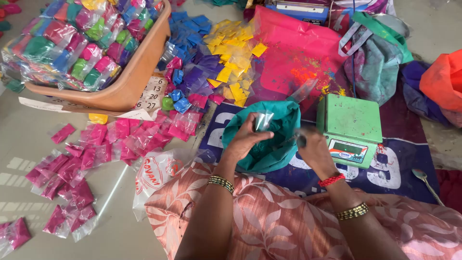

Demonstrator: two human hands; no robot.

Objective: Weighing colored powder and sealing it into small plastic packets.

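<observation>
A: From the head camera, what did the left hand [245, 139] have?

B: It pinched a small clear pouch [263, 120] between thumb and fingers, the pouch standing up above the knuckles, over the open mouth of the teal bag [276, 118].

A: And the right hand [313, 147]?

B: It was closed round a small scoop [299, 139], blurred, its tip pointing toward the pouch and just short of it, above the same bag.

A: What lay around them?

B: A green weighing scale [350, 126] sat just right of the right hand. Pink packets [120, 139] were scattered on the floor to the left, yellow packets [233, 58] and blue packets [190, 26] farther up, and a brown tub [137, 79] heaped with mixed colours stood at the upper left. A spoon [423, 178] lay on the mat well to the right.
</observation>
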